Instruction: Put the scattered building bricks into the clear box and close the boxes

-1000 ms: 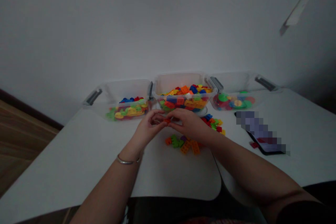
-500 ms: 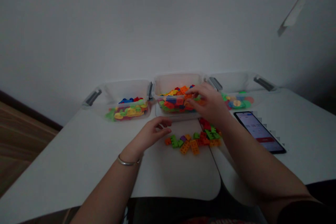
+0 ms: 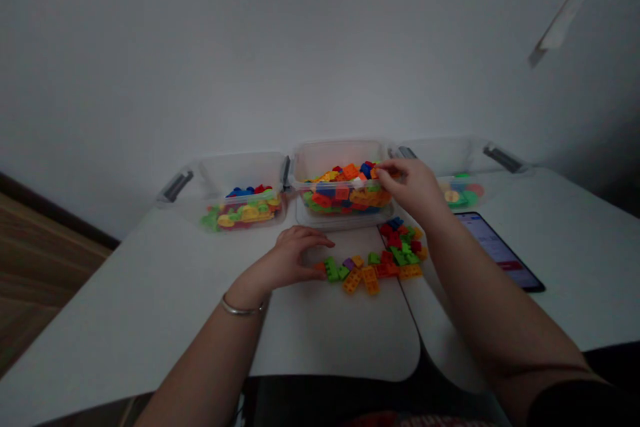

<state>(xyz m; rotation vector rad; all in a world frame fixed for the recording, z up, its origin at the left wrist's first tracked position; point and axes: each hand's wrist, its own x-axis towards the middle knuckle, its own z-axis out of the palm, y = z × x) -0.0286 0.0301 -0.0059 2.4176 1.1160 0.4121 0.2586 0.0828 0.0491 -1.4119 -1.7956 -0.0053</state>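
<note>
My right hand (image 3: 413, 188) reaches over the right end of the middle clear bin (image 3: 341, 152) and pinches at the coloured bricks (image 3: 345, 191) heaped in it; what its fingertips grip is too small to make out. My left hand (image 3: 294, 257) rests low on the white table (image 3: 150, 293), fingers loosely curled, its fingertips at the left end of a row of joined bricks (image 3: 373, 267) in green, orange and red. A metal bangle (image 3: 243, 309) circles that wrist.
A left bin (image 3: 235, 173) holds yellow, green and blue pieces. A right bin (image 3: 463, 155) holds round coloured discs. A loose pile of bricks (image 3: 403, 233) lies before the middle bin. A lit phone (image 3: 500, 251) lies to the right. A seam splits the tabletop.
My hands were together over the row a second ago. My right hand has since gone up to the middle bin, and my left hand has dropped onto the table by the row.
</note>
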